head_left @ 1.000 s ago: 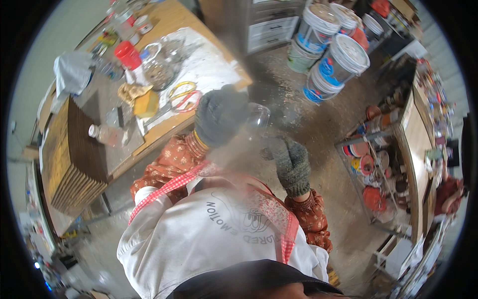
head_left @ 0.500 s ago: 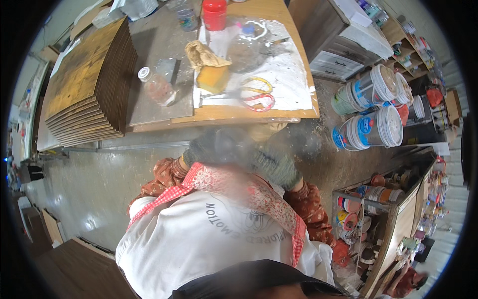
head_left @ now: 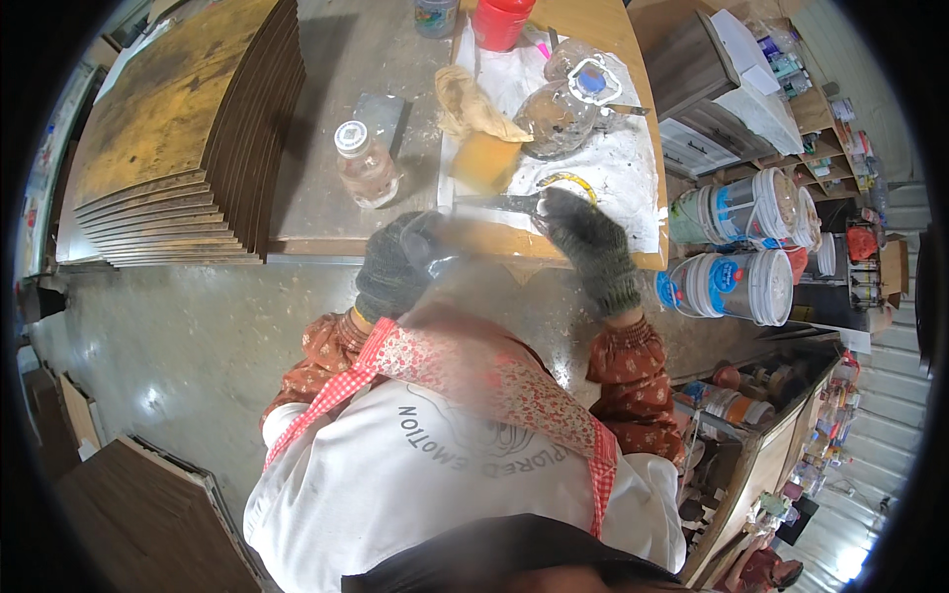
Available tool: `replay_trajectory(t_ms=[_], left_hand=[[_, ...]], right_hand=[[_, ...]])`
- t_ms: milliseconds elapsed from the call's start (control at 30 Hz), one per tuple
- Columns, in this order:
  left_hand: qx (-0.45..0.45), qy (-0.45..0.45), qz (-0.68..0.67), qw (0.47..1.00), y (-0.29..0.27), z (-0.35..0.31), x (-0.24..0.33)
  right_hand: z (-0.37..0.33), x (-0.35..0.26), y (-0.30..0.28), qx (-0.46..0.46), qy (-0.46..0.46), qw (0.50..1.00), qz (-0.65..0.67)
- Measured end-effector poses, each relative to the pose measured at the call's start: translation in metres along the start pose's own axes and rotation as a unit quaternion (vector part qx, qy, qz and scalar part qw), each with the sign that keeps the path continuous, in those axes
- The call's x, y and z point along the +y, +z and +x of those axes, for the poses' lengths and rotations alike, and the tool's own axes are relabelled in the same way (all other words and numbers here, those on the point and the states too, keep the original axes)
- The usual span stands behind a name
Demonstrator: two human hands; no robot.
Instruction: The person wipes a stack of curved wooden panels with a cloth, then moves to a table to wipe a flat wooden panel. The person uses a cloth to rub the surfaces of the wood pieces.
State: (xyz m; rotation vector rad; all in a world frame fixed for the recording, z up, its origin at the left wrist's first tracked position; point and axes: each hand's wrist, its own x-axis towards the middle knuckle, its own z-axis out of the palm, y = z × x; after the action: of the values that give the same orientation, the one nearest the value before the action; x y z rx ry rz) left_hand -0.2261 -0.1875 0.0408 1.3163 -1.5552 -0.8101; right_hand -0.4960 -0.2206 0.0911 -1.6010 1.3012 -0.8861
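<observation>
My right hand [head_left: 595, 247], in a dark grey knit glove, reaches over the table's front edge with its fingers closed at the handles of the scissors [head_left: 509, 202]. A yellow handle loop shows beyond the fingers; the other loop is covered. My left hand [head_left: 395, 265], gloved alike, is curled just off the table edge. Something shiny and bluish shows at its fingers, too blurred to name. Beyond the scissors lie a yellow sponge [head_left: 484, 163] and a crumpled tan cloth [head_left: 470, 109]. A clear jar with a white lid [head_left: 366, 163] stands left of them.
A stack of brown boards [head_left: 168, 128] fills the table's left. On white paper [head_left: 643, 183] sits a clear jug with a blue cap [head_left: 559, 119], near a red tub [head_left: 502, 22]. Paint buckets [head_left: 732, 285] stand on the floor at right, by a cluttered shelf [head_left: 761, 474].
Both hands were together near my apron; they have moved apart and forward. The right now reaches the scissors on the table. My view has shifted, so the table sits further right and higher.
</observation>
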Motion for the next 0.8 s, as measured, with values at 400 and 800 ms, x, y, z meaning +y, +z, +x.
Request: replay_trajectory(t_ms=[400,800], left_hand=[[-0.118,-0.031,-0.216,0.969,0.053,0.043,-0.017],[-0.200,0.173,0.102,0.959,0.084,0.048,-0.054]], right_hand=[[0.059,0.083,-0.002,0.044,-0.213,0.823,-0.525],[0.075,0.078,-0.006,-0.013,-0.152,0.882,-0.445]])
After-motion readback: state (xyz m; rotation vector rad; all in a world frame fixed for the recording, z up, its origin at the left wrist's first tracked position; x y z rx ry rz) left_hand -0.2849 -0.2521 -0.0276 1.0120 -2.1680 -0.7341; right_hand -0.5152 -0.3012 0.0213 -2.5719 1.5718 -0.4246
